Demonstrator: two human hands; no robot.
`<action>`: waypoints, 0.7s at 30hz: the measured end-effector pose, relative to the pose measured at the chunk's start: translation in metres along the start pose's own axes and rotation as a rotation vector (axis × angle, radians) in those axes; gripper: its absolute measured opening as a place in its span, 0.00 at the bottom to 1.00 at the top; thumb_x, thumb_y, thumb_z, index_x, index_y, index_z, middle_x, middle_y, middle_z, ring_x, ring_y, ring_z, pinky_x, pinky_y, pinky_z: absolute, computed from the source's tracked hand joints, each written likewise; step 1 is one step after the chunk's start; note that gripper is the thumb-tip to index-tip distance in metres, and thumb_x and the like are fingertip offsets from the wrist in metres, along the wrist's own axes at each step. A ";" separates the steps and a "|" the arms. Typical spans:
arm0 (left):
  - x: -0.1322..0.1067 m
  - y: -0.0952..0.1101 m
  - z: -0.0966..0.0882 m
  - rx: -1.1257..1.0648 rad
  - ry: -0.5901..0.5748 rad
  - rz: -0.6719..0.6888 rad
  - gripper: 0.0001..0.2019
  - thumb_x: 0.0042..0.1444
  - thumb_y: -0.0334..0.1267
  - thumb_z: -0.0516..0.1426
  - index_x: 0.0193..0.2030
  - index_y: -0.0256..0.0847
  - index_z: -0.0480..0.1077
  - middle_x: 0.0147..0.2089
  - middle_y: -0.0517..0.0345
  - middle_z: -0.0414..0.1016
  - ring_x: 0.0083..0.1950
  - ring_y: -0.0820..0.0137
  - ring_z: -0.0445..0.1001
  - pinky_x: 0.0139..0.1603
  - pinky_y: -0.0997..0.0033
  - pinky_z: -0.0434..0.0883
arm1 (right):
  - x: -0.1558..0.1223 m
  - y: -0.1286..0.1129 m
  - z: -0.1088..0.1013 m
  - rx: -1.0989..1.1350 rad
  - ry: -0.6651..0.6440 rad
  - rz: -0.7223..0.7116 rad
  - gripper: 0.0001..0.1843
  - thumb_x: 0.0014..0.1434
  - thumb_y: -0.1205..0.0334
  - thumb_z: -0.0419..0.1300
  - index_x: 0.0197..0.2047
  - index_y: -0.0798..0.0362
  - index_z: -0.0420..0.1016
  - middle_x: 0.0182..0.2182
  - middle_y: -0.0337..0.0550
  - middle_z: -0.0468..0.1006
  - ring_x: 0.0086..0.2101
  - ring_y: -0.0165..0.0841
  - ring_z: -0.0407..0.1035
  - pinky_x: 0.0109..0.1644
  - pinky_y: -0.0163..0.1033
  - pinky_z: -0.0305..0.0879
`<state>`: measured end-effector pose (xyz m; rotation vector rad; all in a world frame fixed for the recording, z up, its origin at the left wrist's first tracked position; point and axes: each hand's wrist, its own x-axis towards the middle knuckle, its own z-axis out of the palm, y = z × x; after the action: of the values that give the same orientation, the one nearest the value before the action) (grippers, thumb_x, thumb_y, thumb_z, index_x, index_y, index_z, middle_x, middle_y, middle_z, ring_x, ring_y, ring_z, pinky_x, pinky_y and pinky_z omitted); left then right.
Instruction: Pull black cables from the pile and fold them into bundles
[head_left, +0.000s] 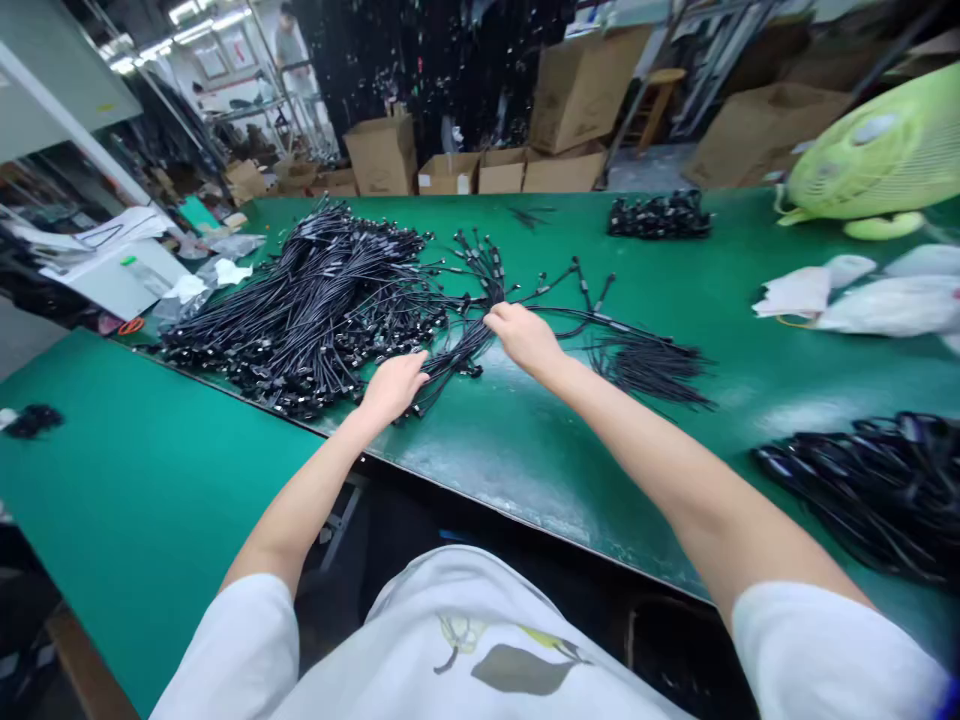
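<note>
A bunch of short black cables with connectors (466, 345) lies between my two hands, over the green tabletop. My right hand (525, 335) is closed around its upper part, thumb and fingers pressed together. At its lower left end, my left hand (394, 385) is closed on the cables, with its fingertips partly hidden. Just left of my left hand spreads a big heap of similar black cables (322, 290). Beyond my right hand lie a few loose cables (581, 290) and a small pile of thin black cable ends (652, 365).
Coiled black cables (877, 490) lie at the right, below white bags (885, 295) and a green fan (877, 150). A black bundle (660, 215) rests near the far edge. Cardboard boxes (381, 155) stand behind the table. A lower green surface (150, 500) adjoins at left.
</note>
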<state>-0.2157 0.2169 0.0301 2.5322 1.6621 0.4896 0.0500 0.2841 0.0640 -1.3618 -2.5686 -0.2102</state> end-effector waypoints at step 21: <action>-0.011 -0.010 -0.078 -1.309 0.485 -0.420 0.13 0.61 0.40 0.57 0.26 0.37 0.66 0.17 0.71 0.53 0.19 0.81 0.53 0.25 0.80 0.59 | -0.045 0.096 -0.138 -0.515 0.348 0.364 0.19 0.69 0.60 0.49 0.40 0.65 0.76 0.35 0.62 0.76 0.33 0.39 0.60 0.32 0.42 0.48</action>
<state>-0.2518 0.2021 0.0995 1.1323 1.1845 1.5423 0.1721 0.2702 0.1874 -1.7423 -2.0088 -0.9951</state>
